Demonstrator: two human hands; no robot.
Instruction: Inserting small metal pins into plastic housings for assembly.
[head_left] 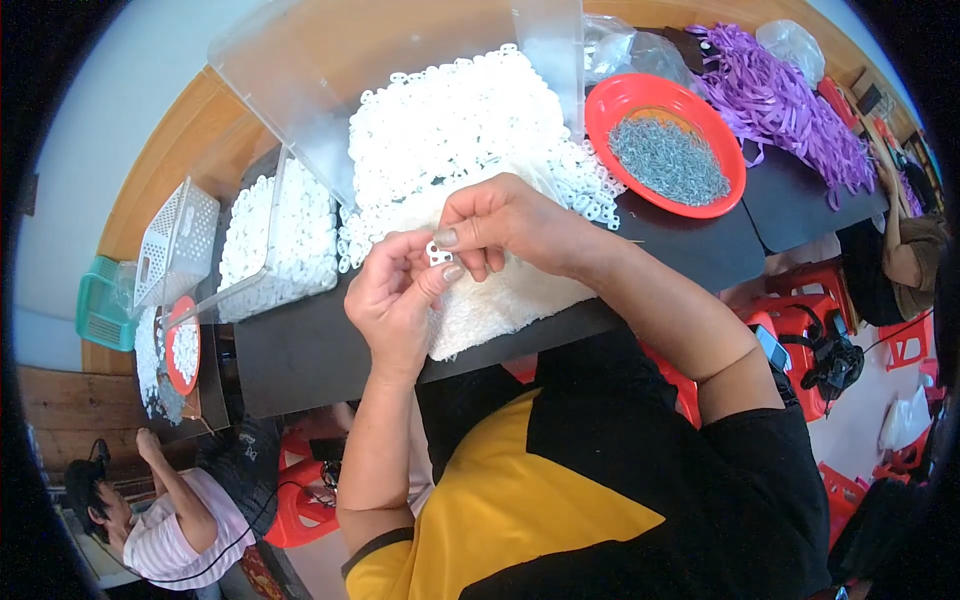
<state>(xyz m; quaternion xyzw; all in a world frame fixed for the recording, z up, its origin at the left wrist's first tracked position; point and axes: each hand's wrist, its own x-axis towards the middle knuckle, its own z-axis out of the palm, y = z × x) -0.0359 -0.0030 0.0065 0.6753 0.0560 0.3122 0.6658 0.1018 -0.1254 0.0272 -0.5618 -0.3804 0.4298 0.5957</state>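
Note:
Both hands meet over a cream towel [500, 315] on the dark table. My left hand [393, 305] pinches a small white plastic piece with round holes [438, 256] between thumb and fingers. From the other side my right hand [515, 222] has its thumb and fingertips closed at the top of the same piece. Whether the right fingers also hold something tiny is hidden. Just beyond my hands, a heap of similar white pieces [455, 125] spills from a tipped transparent bin [290, 50] onto the table.
A red bowl [735, 165] of small metal screws or pins [668, 160] stands right of the heap, before purple ribbons [775, 100]. Another bin of white pieces [280, 235] and a white basket [178, 245] are at left. A person [180, 515] sits lower left; another sits far right.

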